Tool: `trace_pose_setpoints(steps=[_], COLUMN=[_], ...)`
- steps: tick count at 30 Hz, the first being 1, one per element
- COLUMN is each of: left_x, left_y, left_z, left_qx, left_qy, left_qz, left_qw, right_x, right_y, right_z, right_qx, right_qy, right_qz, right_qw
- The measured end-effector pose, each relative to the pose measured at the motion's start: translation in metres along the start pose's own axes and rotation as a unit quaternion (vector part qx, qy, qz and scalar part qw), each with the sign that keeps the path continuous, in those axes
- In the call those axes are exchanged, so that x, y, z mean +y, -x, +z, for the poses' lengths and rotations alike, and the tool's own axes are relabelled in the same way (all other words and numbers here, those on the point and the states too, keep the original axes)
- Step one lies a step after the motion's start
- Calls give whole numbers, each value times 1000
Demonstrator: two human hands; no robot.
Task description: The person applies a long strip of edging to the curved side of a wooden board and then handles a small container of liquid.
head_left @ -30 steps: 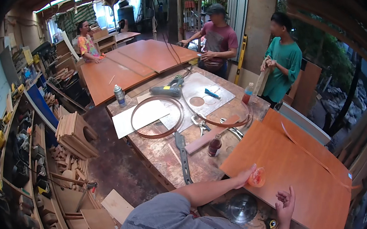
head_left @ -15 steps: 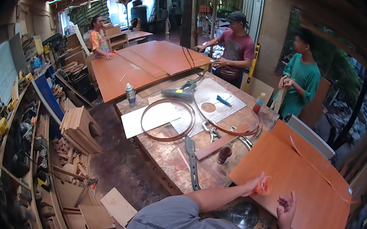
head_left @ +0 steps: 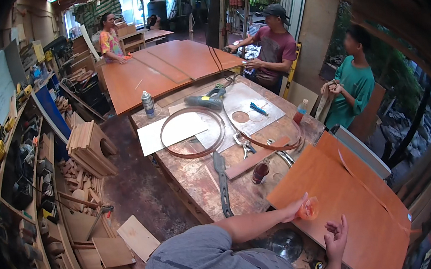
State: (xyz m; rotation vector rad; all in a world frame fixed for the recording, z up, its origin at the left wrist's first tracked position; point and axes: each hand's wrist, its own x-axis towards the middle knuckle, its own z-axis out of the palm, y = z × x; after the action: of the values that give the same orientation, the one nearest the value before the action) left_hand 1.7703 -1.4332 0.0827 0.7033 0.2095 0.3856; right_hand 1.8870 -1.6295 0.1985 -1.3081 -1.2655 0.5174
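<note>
My left hand (head_left: 294,209) is closed around the side of a small clear cup (head_left: 309,209) with orange-red contents. The cup is over the near left part of a reddish-brown wooden panel (head_left: 348,194). To its right, my right hand (head_left: 335,238) hangs above the same panel, palm turned up and fingers apart, with nothing in it. Below my left forearm a round metal saw blade (head_left: 286,245) shows on the bench. A dark red bottle (head_left: 260,172) stands on the worktable beyond my left arm.
The worktable carries a hoop of thin strip (head_left: 195,157), a heat gun (head_left: 206,99), a spray can (head_left: 148,104), clamps (head_left: 244,146) and a long dark bar (head_left: 222,183). Three people stand around the far and right sides, near a large brown panel (head_left: 161,69). Tool shelves line the left.
My view has shifted slightly. My left hand still holds the cup, and my right hand stays raised over the panel. The people have moved a little.
</note>
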Motion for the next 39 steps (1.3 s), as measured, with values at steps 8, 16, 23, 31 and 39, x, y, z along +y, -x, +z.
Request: trace_pose_setpoints(steps=[8,16,23,31,39], left_x=[1,0,-1,-6,0], left_y=[0,-1,-2,-5,3], left_z=[2,3,-1,-4,6], left_qx=[5,14,2,12,14], left_qy=[11,5,19,21,10], left_qz=[-4,8,15,10,5], left_qw=[1000,1000,1000,1000,1000], right_x=[1,-4,-4,-5,-4], right_y=[2,4,8,9,11], right_z=[-4,-5,-5,-4,-3], right_qx=[-5,-5,0,-14,-13], right_qy=[13,23,16,14,19], right_qz=[5,6,12,3,5], right_qw=[1000,1000,1000,1000,1000])
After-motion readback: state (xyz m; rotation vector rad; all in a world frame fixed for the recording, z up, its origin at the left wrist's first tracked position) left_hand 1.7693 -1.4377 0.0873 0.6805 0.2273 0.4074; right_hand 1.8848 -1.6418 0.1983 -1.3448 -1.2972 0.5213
